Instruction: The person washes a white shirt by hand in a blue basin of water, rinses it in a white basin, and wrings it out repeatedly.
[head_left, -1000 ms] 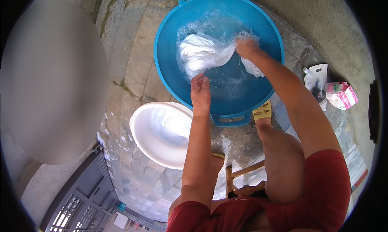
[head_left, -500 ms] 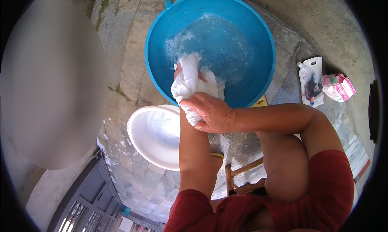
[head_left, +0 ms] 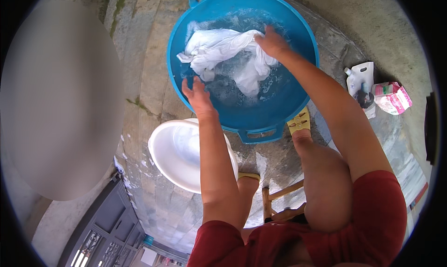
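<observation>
A wet white cloth [head_left: 216,46] lies spread out in the soapy water of a large blue basin [head_left: 242,120], partly under the surface. My right hand [head_left: 273,43] is at the cloth's far right end, its fingers closed on a fold there. Near the basin's left side, my left hand [head_left: 198,98] hovers with fingers apart, just short of the cloth's lower left edge and holding nothing. The cloth's kind does not show.
A white basin [head_left: 174,174] stands at the near left, partly behind my left forearm. On the right are a white pouch [head_left: 361,76], a brush with dark bristles [head_left: 365,97] and a pink-and-white bag [head_left: 392,99]. A yellow slipper [head_left: 299,122] is beside the blue basin.
The bunched cloth held in both hands at the basin's near edge is now spread in the water. My left hand has let go, and my right hand has moved away to the far right.
</observation>
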Demonstrator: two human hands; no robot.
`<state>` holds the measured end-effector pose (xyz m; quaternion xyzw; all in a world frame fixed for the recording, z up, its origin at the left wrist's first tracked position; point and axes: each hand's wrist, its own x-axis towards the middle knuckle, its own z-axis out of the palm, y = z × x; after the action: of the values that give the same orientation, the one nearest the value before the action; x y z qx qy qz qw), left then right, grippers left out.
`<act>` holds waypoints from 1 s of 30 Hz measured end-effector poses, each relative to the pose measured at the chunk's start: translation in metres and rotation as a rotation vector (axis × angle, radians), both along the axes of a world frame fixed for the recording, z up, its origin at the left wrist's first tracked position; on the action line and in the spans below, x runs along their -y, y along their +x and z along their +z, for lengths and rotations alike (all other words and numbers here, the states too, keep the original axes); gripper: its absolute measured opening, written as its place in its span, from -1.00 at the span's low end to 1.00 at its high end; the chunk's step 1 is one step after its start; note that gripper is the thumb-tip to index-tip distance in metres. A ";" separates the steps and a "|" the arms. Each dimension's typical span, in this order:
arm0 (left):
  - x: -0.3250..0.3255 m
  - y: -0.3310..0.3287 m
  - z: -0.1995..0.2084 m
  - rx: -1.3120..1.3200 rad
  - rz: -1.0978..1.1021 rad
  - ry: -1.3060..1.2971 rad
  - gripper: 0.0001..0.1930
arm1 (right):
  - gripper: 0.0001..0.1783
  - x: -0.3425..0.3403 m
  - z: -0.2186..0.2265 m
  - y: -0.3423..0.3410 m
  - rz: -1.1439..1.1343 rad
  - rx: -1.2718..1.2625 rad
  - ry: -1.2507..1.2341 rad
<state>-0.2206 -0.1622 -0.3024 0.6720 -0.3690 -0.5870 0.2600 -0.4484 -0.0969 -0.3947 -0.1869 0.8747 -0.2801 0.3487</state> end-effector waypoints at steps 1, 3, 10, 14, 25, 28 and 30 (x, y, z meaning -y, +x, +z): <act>-0.008 0.004 -0.026 0.010 -0.185 -0.028 -0.37 | -0.48 0.006 -0.003 0.016 0.216 0.042 0.124; -0.048 -0.002 -0.075 0.339 -0.721 -0.338 -0.41 | -0.56 0.009 0.000 0.075 0.542 -0.098 0.014; -0.080 -0.026 -0.083 0.133 -1.048 0.181 -0.38 | -0.45 0.014 0.005 0.021 0.335 -0.125 0.061; -0.041 0.008 -0.081 0.197 -0.785 0.239 -0.46 | -0.31 -0.005 0.008 0.067 0.699 0.142 0.060; 0.004 0.015 -0.075 -0.994 -0.022 0.641 -0.24 | -0.73 -0.021 0.091 0.137 0.677 0.082 -0.676; -0.024 -0.014 0.001 -0.815 -0.142 0.470 -0.31 | -0.73 -0.052 0.131 0.146 0.619 0.263 -0.621; -0.030 -0.011 0.005 -0.735 -0.144 0.425 -0.39 | -0.64 -0.057 0.139 0.156 0.584 0.280 -0.668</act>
<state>-0.2316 -0.1317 -0.2973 0.4293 -0.1687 -0.8670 0.1884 -0.2920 -0.0402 -0.2560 -0.4880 0.5917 -0.4592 0.4483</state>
